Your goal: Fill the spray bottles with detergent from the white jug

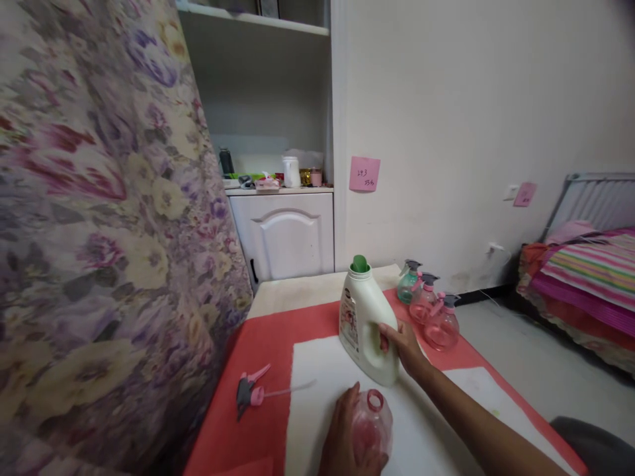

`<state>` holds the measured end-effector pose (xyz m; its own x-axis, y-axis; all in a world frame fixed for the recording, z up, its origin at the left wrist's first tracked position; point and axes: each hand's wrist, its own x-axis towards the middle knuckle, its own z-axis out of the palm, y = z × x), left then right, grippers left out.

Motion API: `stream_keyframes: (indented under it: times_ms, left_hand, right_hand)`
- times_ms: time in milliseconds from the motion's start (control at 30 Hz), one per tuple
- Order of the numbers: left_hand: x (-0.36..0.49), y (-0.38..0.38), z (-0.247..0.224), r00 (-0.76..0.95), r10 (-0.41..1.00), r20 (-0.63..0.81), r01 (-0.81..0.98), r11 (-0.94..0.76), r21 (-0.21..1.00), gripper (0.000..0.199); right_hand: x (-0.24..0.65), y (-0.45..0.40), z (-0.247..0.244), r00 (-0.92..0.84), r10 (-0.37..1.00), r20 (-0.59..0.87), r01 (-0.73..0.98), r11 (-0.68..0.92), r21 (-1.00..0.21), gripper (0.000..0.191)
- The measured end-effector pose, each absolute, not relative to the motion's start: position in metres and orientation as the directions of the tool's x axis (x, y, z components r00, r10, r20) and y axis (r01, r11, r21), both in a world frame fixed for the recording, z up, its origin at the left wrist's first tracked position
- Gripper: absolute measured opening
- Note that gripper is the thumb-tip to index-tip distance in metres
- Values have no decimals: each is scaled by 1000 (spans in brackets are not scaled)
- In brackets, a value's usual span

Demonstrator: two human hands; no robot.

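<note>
My left hand [343, 433] is wrapped round a clear pink spray bottle [373, 423] without its top, near the table's front. My right hand [403, 347] grips the handle of a large pale green detergent jug [370, 317]. The jug stands upright or nearly so just beyond the bottle; its cap is off and a green spout shows in its mouth. To the left lies a grey and pink spray head [251, 395] with its thin tube pointing right, partly over the white sheet [312, 367].
Spray bottles with heads on stand at the table's right back: one green [407, 284], two pink [441, 327]. A red cloth [268, 337] covers the table. A floral curtain [114, 231] hangs at left, a cabinet [288, 231] behind, a bed [590, 277] at right.
</note>
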<state>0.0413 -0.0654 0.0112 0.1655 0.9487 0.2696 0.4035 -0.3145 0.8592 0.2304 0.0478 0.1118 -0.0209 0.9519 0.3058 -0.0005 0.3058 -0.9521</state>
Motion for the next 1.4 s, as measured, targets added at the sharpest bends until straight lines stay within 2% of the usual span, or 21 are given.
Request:
stream_keyframes:
  times_ms: [233, 467, 567, 767, 1033, 1233, 1400]
  left_hand:
    - [38, -66, 19, 133, 939, 317, 368, -344, 864, 91]
    - [33, -75, 48, 76, 949, 305, 351, -312, 883, 60]
    - [32, -79, 60, 88, 954, 288, 324, -301, 897, 54]
    - [33, -84, 79, 76, 956, 283, 237, -293, 926, 47]
    - [32, -73, 101, 110, 935, 339, 244, -356, 902, 47]
    - [40, -61, 144, 294, 924, 246, 298, -333, 894, 40]
    - [42, -52, 144, 365, 921, 138, 271, -247, 930, 37]
  right_hand:
    - [244, 35, 148, 30, 938, 346, 44, 345, -938, 51]
    - [301, -15, 194, 13, 942, 336, 217, 325, -920, 46]
    - [324, -36, 201, -4, 959, 283, 362, 265, -894, 45]
    - [346, -73, 217, -112, 989, 97, 610, 146, -779, 51]
    - [349, -92, 236, -354, 928, 117, 748, 355, -560, 32]
    - [356, -91, 243, -388, 919, 67, 792, 369, -487, 27]
    - [361, -87, 249, -368, 929, 28, 852, 350, -389, 29]
